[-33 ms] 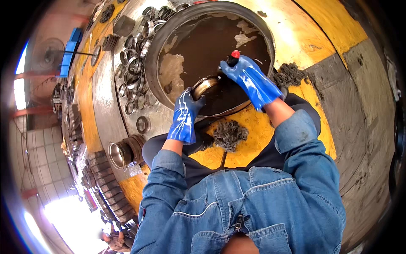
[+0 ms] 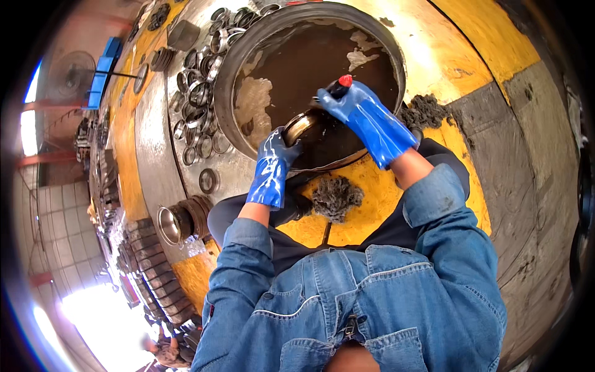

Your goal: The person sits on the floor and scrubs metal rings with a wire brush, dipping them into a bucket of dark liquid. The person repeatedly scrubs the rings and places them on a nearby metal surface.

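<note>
My left hand [image 2: 273, 162], in a wet blue rubber glove, grips the near-left side of a shiny metal ring [image 2: 299, 128]. The ring is tilted above the dark liquid [image 2: 297, 74] in a large round basin [image 2: 227, 93]. My right hand [image 2: 352, 104], gloved the same way, is closed around a black-handled tool with a red end [image 2: 344, 81]. The red end points up and away from me. The tool's working end is by the far-right side of the ring, and its kind cannot be made out.
Many similar metal rings [image 2: 197, 115] lie left of the basin, with one ring [image 2: 209, 180] apart. Stacked larger rings [image 2: 175, 224] stand near my left knee. Grey clumps of shavings [image 2: 336, 198] lie between my legs and right of the basin [image 2: 424, 111]. A fan [image 2: 71, 73] stands far left.
My right hand has shifted slightly to the left with the tool, and the wrist has turned a little. My left hand and the ring stay nearly in place.
</note>
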The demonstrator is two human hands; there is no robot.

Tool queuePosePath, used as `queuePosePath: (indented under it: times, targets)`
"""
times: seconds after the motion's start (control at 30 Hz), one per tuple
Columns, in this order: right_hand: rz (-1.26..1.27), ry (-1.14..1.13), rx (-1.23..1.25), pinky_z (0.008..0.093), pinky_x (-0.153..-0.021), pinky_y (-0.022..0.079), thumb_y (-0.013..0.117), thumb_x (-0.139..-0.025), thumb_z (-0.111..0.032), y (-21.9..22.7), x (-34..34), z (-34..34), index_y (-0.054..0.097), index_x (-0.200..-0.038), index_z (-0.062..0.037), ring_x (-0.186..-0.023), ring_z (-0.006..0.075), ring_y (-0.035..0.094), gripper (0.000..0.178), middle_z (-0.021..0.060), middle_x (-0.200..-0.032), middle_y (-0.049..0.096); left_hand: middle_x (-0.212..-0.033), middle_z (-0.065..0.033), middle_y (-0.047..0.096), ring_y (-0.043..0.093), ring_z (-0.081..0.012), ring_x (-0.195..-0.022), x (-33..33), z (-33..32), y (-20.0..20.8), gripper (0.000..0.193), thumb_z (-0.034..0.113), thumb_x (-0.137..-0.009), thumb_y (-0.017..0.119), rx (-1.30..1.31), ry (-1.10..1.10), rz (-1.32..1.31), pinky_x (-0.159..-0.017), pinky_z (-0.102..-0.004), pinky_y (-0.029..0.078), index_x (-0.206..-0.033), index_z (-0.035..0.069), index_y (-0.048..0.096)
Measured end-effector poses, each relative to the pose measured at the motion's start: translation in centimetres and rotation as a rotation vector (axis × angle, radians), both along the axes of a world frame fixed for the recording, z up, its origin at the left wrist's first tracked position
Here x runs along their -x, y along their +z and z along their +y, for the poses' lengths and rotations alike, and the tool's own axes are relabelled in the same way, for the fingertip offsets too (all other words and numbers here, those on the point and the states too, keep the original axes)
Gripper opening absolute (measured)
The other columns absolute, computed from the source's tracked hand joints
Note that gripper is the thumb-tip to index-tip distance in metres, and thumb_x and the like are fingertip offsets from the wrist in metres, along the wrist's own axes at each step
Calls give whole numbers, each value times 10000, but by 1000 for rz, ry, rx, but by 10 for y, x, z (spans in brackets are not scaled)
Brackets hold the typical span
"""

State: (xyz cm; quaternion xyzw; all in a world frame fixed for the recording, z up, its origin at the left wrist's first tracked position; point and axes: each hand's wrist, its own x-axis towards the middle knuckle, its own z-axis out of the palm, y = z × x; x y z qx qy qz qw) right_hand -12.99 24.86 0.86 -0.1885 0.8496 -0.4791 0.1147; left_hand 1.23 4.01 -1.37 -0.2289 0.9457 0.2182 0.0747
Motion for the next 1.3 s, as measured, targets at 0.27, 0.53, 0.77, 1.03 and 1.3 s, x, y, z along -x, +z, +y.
queuePosePath:
  times: [0.27,0.53,0.77,1.03,1.3]
  targets:
    - [452,315,180,472,-745,580,702,-948,-394,2,-39,-27,751,-878,-111,-814,363,720,296,148,-836,732,-1150,-208,752,703,-387,-1119,-8,-15,-22,491,402,-837,806,-121,20,92,-966,-442,559,-1194,75,727]
    - [-42,-26,337,448,-692,575,715,-959,-348,-3,-16,2,770,-890,-63,-731,367,715,299,182,-778,718,-1151,-185,767,733,-339,-1082,1,6,4,547,373,-803,855,-36,29,38,-957,-416,569,-1232,62,721]
    - [425,417,260,442,-708,571,718,-958,-286,12,-47,-28,758,-902,-102,-823,327,736,196,141,-867,738,-1108,-227,756,709,-417,-1096,-9,-23,-42,341,215,-938,705,-5,-32,123,-929,-469,579,-1247,71,721]
    - [213,138,115,409,-698,587,697,-982,-278,-3,-18,-2,768,-917,-61,-754,338,736,237,150,-887,765,-1252,-208,727,684,-390,-1179,-1,6,17,567,355,-843,809,-33,17,-31,-1029,-448,546,-1320,76,681]
    - [666,549,102,388,-684,589,777,-888,-119,3,-48,-30,774,-918,-68,-762,304,736,59,127,-863,752,-1229,-215,727,679,-403,-1175,-4,-4,1,484,285,-868,774,-278,133,62,-1011,-467,551,-1303,89,692]
